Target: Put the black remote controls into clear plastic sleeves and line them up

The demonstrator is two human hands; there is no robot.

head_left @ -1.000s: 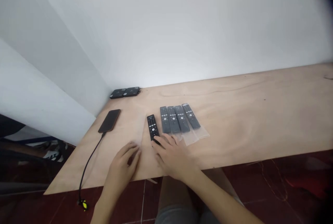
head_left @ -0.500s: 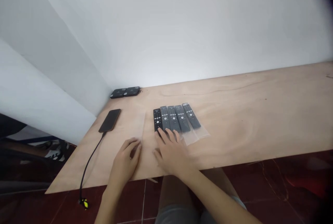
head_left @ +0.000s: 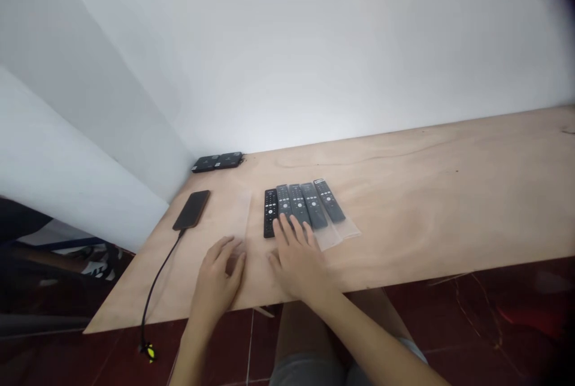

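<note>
Several dark remote controls lie side by side on the wooden table. The leftmost black remote (head_left: pixel 270 209) looks bare, while the others, such as the middle remote (head_left: pixel 297 197), lie in clear plastic sleeves. My right hand (head_left: pixel 299 260) rests with fingers spread over the lower ends of the remotes, just right of the black one. To the left, a clear plastic sleeve (head_left: pixel 242 212) lies flat. My left hand (head_left: pixel 220 269) is at its lower end, thumb and index tips close together on it; the fingers partly hide that end.
A phone (head_left: pixel 191 209) with a black cable (head_left: pixel 155 287) lies on the left of the table (head_left: pixel 426 206). Two flat black boxes (head_left: pixel 218 162) sit in the back corner against the white wall (head_left: pixel 314 51). The cable hangs over the front edge.
My right fingers have shifted right and off the black remote, uncovering its lower end. My left hand has hardly moved at the sleeve. The view has shifted slightly.
</note>
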